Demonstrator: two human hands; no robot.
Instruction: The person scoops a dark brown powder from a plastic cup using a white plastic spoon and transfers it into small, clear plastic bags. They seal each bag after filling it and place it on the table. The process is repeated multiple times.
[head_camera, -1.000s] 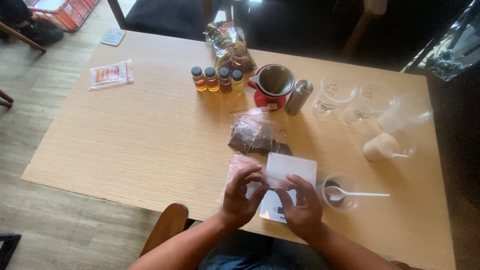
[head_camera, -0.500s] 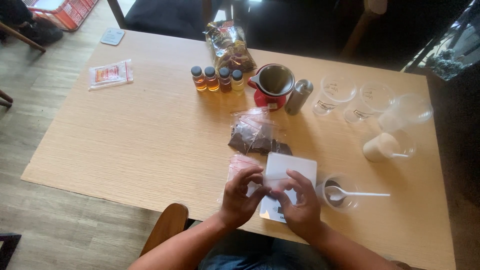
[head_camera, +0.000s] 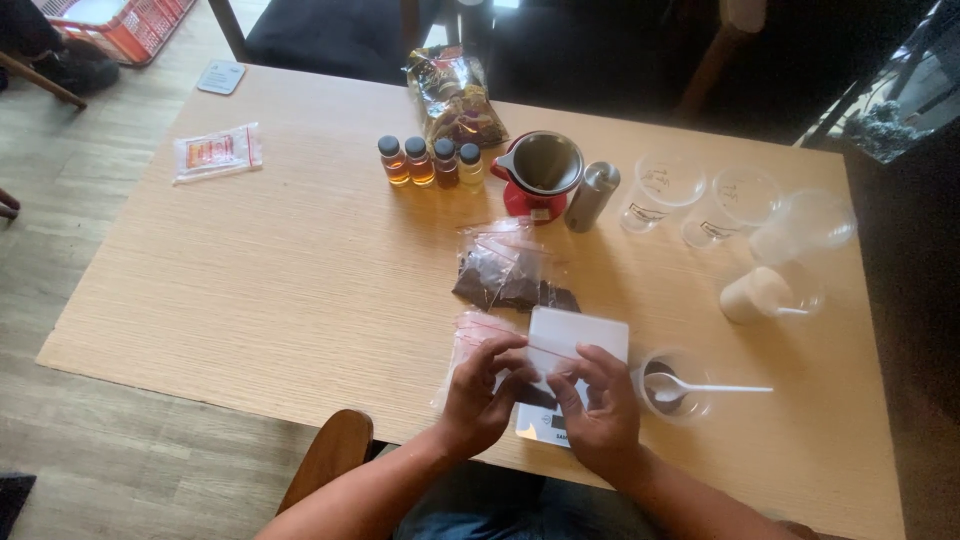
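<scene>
My left hand (head_camera: 484, 392) and my right hand (head_camera: 598, 405) meet over a small white scale (head_camera: 583, 336) near the table's front edge. Both pinch a small clear zip bag (head_camera: 533, 382) with a red strip and dark contents, held just above the scale. More clear zip bags (head_camera: 466, 336) lie under my left hand. Just beyond the scale lies a pile of bags with dark brown powder (head_camera: 505, 270). To the right of my right hand stands a small clear cup (head_camera: 676, 387) with dark powder and a white spoon (head_camera: 710, 387) in it.
Toward the back of the wooden table (head_camera: 300, 290) stand several small amber bottles (head_camera: 430, 162), a red dripper cup (head_camera: 540, 172), a metal cylinder (head_camera: 591, 196), a printed bag (head_camera: 455, 97) and clear plastic cups (head_camera: 700, 195). A small sachet (head_camera: 215, 152) lies far left. A chair back (head_camera: 330, 465) is by my left arm.
My fingers have shifted slightly along the zip bag's top. Nothing else on the table has moved.
</scene>
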